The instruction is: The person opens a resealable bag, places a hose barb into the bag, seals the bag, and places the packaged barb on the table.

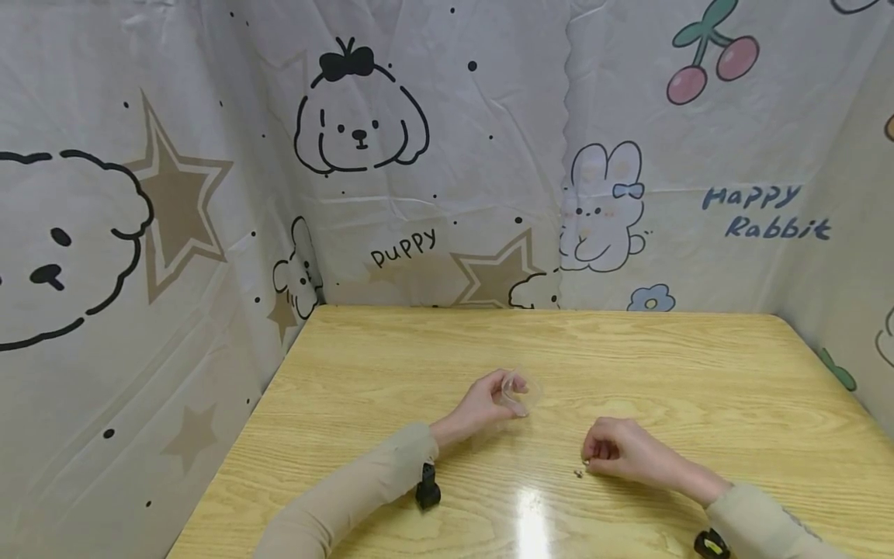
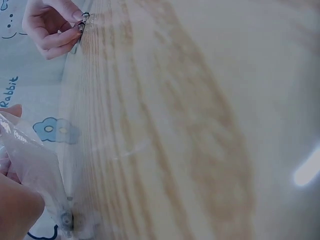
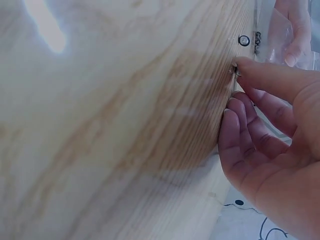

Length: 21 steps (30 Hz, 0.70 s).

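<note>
My left hand grips a clear plastic bag, whose rounded open mouth shows in the head view. A small round metal piece shows at the bag's lower end in the left wrist view. To the right, my right hand is low over the table, its thumb and index finger pinching a tiny shiny metal piece. The other fingers curl in beside the tabletop. Close past those fingertips lie several small metal pieces, one of them round with a dark rim.
The wood-grain table runs back to a printed cloth hanging behind and at both sides. Black wrist devices sit by the left sleeve and the right sleeve. Light glares off the table's front.
</note>
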Each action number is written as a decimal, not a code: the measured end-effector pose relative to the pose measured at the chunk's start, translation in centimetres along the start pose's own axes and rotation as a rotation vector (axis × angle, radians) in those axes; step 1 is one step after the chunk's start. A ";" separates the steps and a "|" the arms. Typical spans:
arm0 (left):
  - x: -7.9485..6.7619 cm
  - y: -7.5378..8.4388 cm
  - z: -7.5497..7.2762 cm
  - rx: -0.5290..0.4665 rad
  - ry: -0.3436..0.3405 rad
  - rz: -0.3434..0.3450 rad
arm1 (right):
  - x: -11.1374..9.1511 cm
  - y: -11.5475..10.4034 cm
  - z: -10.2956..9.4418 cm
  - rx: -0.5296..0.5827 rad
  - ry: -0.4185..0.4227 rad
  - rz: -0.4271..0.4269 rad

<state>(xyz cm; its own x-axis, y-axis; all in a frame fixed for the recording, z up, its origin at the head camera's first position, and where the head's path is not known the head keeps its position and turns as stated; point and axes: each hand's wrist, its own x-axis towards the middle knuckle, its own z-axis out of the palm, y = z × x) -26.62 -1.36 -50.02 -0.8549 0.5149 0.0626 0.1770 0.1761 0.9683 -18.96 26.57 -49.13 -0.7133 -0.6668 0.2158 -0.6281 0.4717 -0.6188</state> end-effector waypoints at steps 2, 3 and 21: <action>0.0 0.0 0.0 -0.003 0.000 0.004 | 0.0 -0.1 0.0 -0.006 -0.001 0.007; 0.0 0.0 0.0 -0.004 0.000 0.004 | 0.0 -0.1 0.0 -0.011 0.001 0.008; 0.0 -0.3 -0.1 0.014 -0.002 0.017 | 3.5 -2.0 -2.3 -0.100 0.075 0.027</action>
<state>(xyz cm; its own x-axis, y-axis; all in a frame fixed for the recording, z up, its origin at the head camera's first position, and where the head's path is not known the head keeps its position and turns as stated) -26.74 -1.48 -50.33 -0.8506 0.5199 0.0784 0.1985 0.1794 0.9635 -20.93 24.62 -45.34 -0.7491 -0.6101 0.2581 -0.6338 0.5466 -0.5473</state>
